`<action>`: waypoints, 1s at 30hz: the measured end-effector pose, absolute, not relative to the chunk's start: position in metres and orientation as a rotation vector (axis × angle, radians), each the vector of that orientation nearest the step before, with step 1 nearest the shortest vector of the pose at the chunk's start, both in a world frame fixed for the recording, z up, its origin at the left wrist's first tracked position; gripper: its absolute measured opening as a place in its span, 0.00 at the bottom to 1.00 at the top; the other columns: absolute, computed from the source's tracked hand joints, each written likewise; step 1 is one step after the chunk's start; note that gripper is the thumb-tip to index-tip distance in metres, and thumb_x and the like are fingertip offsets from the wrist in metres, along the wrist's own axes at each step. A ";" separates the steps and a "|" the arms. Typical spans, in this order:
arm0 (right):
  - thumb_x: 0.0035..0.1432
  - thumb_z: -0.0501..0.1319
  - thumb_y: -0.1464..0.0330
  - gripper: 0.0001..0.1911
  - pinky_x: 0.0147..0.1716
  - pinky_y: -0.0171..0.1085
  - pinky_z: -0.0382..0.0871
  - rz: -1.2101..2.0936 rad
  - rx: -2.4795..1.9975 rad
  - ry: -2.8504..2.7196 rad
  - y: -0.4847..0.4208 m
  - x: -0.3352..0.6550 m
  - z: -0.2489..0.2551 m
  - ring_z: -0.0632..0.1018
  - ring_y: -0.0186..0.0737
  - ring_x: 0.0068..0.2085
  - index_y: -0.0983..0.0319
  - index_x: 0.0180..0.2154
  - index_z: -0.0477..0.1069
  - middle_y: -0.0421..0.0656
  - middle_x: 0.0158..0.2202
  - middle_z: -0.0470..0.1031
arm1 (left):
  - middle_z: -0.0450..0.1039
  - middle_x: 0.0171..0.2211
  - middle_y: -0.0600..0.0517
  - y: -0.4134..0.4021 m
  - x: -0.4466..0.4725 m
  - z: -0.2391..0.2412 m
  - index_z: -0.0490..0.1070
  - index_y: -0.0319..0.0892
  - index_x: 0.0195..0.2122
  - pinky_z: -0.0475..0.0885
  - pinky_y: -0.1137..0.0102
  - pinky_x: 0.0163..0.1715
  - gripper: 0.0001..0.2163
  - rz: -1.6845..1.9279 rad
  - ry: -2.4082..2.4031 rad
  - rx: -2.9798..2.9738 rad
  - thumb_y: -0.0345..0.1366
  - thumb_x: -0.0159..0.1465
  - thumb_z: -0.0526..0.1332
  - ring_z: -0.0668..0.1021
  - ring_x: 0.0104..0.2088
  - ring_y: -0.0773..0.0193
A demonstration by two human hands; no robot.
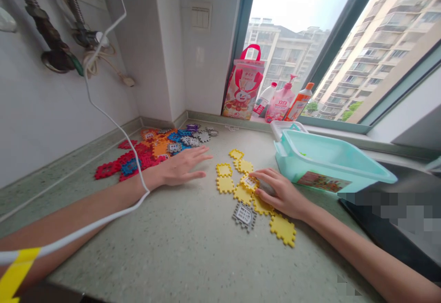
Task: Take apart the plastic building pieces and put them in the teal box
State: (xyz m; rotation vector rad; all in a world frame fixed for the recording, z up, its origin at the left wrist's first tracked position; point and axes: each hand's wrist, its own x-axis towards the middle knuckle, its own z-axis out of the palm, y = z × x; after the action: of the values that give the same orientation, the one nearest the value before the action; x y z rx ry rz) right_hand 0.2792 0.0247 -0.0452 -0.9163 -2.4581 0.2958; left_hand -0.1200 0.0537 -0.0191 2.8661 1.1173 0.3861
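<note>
Red, orange, blue and grey notched plastic tiles (160, 147) lie heaped behind the left hand (181, 166), its fingers released and extended. Flat yellow notched plastic tiles (243, 196) lie mid-tabletop (179, 248); the right hand's (284, 195) fingers touch them, grasp unclear. Rightmost stands a turquoise plastic bin (292, 162).

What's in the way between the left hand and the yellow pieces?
Nothing I can see: just countertop lies between the left hand and the nearest yellow pieces. The gray piece sits off to one side, closer to the camera. The right hand is at the pieces' other side.
</note>
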 end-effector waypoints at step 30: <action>0.72 0.60 0.59 0.21 0.57 0.56 0.78 0.293 -0.926 -2.450 0.024 0.280 -0.047 0.79 0.54 0.56 0.52 0.64 0.72 0.51 0.57 0.78 | 0.46 0.79 0.40 0.099 -0.185 -0.024 0.52 0.46 0.78 0.47 0.37 0.72 0.37 0.127 2.006 2.446 0.62 0.76 0.38 0.50 0.78 0.37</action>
State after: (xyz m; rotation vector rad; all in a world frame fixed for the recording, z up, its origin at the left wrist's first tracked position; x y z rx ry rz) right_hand 0.2800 0.0239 -0.0472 -0.9260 -2.4505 0.2930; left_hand -0.1846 0.0986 -0.0239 2.4462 2.0057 0.1274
